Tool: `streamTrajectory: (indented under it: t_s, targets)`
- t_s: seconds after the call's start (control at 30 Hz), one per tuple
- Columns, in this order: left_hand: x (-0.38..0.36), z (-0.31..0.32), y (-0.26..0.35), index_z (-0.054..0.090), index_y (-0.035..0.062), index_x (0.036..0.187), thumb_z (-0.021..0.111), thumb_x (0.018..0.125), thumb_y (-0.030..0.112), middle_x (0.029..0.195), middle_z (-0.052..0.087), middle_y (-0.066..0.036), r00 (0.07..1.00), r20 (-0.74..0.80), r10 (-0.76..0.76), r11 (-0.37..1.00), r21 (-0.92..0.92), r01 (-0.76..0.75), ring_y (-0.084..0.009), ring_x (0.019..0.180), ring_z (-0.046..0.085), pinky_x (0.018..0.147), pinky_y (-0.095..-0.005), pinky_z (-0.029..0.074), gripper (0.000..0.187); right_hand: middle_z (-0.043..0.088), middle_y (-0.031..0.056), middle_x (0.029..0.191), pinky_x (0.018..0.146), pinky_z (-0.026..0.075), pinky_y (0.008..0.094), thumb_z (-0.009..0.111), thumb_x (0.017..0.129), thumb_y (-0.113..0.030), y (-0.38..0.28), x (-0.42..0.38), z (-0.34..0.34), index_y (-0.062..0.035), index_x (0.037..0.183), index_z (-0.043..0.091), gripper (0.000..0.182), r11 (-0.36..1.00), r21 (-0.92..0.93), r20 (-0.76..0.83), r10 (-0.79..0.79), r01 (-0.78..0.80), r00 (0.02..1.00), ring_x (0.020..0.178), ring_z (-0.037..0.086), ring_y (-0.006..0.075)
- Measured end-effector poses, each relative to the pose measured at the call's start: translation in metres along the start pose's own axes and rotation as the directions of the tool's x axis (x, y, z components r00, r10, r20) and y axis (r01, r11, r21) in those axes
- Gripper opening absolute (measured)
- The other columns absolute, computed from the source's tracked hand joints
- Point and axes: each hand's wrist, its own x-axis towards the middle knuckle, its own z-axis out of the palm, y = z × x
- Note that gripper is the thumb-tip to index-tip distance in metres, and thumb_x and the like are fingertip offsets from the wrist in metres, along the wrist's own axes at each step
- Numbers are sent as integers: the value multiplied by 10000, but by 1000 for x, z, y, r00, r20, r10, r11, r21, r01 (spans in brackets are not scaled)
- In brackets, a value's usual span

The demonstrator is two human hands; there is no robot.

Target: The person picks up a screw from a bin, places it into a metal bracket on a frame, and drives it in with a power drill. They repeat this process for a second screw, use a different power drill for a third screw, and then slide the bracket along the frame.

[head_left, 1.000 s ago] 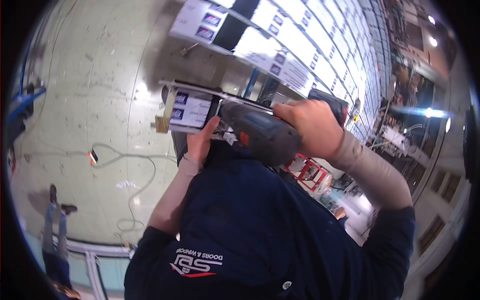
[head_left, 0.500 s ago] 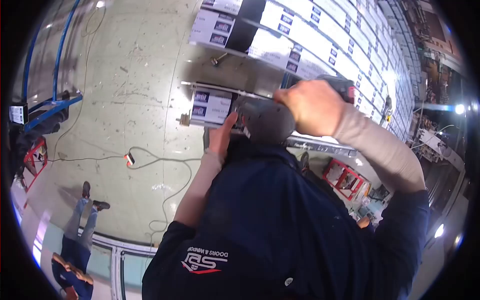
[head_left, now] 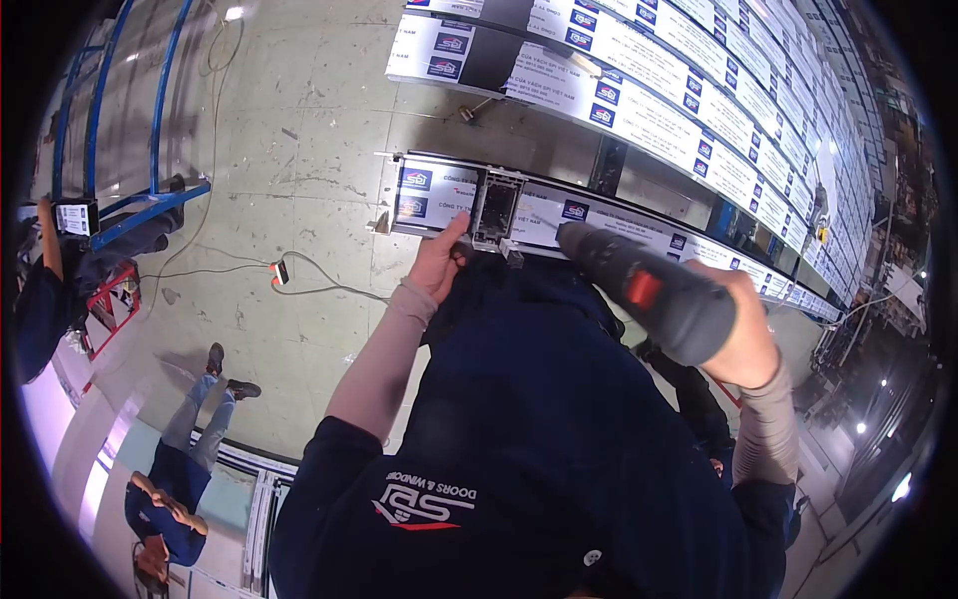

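Note:
My right hand [head_left: 746,324] is wrapped around a power drill [head_left: 689,314], dark grey with a red patch. The drill lies tilted over the right part of a long film-covered metal profile [head_left: 639,232], its nose pointing left toward the profile. My left hand [head_left: 439,262] grips the near edge of that profile, thumb on top and fingers curled below. Just right of the left thumb, an open hollow profile end [head_left: 495,212] with a dark inside crosses the long profile.
Long film-wrapped profiles [head_left: 639,105] lie in rows ahead. A cable with an orange-white connector [head_left: 280,272] runs over the floor at left. A blue metal rack [head_left: 150,215] stands far left. One person [head_left: 172,504] is at lower left, another [head_left: 40,299] at the left edge.
The drill has moved right and tilted, away from the spot beside my left hand, uncovering the hollow profile end. My right hand has come lower and nearer to my body.

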Motion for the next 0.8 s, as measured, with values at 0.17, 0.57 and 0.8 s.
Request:
streamTrajectory:
  t_s: [0.17, 0.57, 0.8]
  targets:
    - [1, 14, -5, 568, 112, 1038, 761, 834, 349, 814, 530, 68, 992, -62, 110, 993, 48, -107, -34, 588, 376, 509, -202, 297, 367, 628, 179, 721, 617, 511, 423, 724, 676, -167, 3, 15, 36, -38, 815, 590, 233, 990, -139, 30, 2, 2, 1000, 720, 640, 397]
    - [-44, 19, -17, 528, 43, 1009, 629, 948, 303, 643, 377, 66, 971, -154, 182, 982, 88, -170, -18, 503, 318, 447, -198, 259, 286, 612, 162, 734, 613, 508, 410, 711, 680, -155, -27, 33, 40, -16, 811, 585, 228, 987, -149, 37, -54, 59, 998, 712, 635, 393]
    - [-21, 9, -21, 485, 74, 1057, 669, 914, 348, 665, 340, 64, 947, -273, 167, 962, -165, -217, -26, 501, 286, 448, -204, 247, 360, 629, 185, 742, 632, 517, 417, 724, 672, -180, -43, 51, 41, -14, 830, 591, 264, 969, -241, 99, -35, 58, 995, 732, 647, 394]
